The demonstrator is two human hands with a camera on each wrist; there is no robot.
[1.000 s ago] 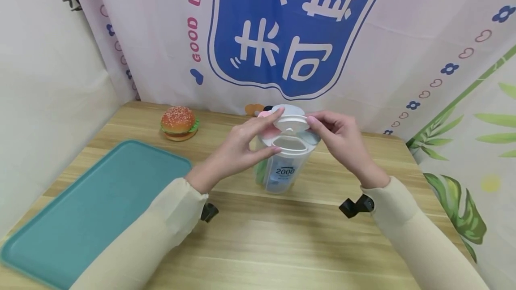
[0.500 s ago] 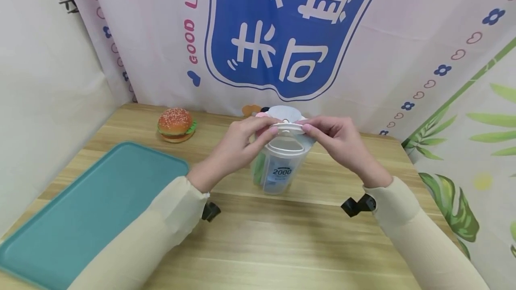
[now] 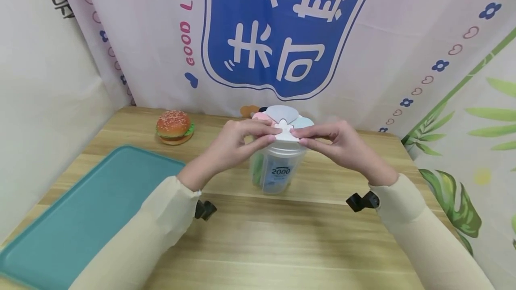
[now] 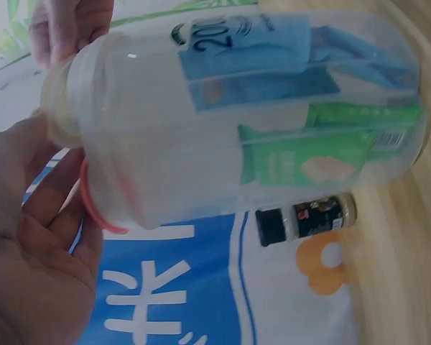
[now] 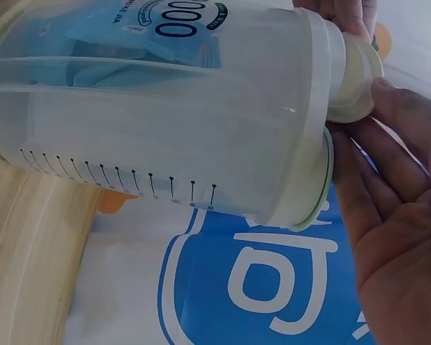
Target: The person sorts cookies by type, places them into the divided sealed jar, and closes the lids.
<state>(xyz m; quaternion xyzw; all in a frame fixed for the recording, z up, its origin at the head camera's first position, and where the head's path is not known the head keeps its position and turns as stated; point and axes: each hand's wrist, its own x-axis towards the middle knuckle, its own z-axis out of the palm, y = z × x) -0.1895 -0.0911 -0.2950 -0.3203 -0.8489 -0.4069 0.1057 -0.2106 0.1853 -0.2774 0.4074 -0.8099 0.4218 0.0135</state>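
A clear plastic canister (image 3: 278, 176) marked 2000 stands upright on the wooden table, with pink, grey-blue and pale green flip lids on top. Its white front flip lid (image 3: 285, 136) lies low over the front opening. My left hand (image 3: 243, 140) pinches the left edge of this lid between thumb and fingers. Opposite it, my right hand (image 3: 336, 142) pinches the right edge. Blue packets (image 4: 262, 79) and a green packet (image 4: 302, 154) show through the canister wall in the left wrist view. Both wrist views show a small space between the lid and the rim.
A toy hamburger (image 3: 174, 126) sits at the table's back left. Nearer me on the left lies a teal tray (image 3: 92, 218). Behind the canister is a small black-labelled shaker bottle (image 4: 309, 219). A printed curtain (image 3: 161, 48) hangs at the table's back edge.
The white flip lid was raised one second ago and has tipped forward and down over the front opening. Both hands have come closer together and moved toward me with it.
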